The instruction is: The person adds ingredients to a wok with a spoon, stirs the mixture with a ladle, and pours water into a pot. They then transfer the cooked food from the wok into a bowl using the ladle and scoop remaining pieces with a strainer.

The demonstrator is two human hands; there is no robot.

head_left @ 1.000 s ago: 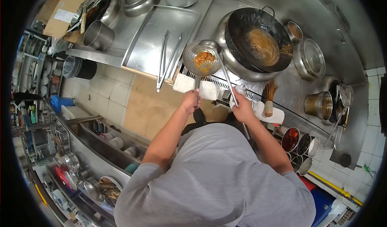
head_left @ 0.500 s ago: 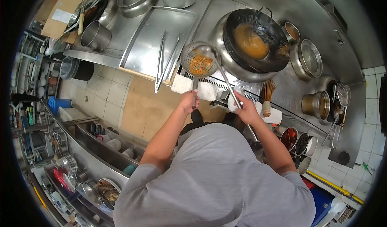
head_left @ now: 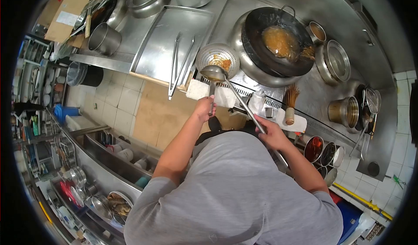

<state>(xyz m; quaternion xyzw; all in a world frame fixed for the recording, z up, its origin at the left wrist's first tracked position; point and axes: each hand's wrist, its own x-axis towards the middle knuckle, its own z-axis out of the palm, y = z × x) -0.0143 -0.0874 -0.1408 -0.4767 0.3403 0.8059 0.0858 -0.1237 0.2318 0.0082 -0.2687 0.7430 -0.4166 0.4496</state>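
My left hand [head_left: 204,109] grips the handle of a round perforated strainer [head_left: 217,60] that holds a little orange food. My right hand [head_left: 272,133] is closed on the long handle of a steel ladle [head_left: 214,73], whose bowl rests at the strainer's near rim. Behind them, to the right, a black wok [head_left: 278,40] with brown sauce sits on the steel stove.
A steel tray [head_left: 152,49] with long tongs [head_left: 179,62] lies left of the strainer. A bamboo brush [head_left: 291,103], pots [head_left: 344,112] and round seasoning tins [head_left: 320,151] line the right. A steel pot [head_left: 104,38] and cardboard box [head_left: 72,10] sit far left; shelves of bowls run lower left.
My right hand has drawn the ladle back toward me, its bowl sliding from over the strainer to its near rim. Less food shows in the strainer. My left hand has stayed put.
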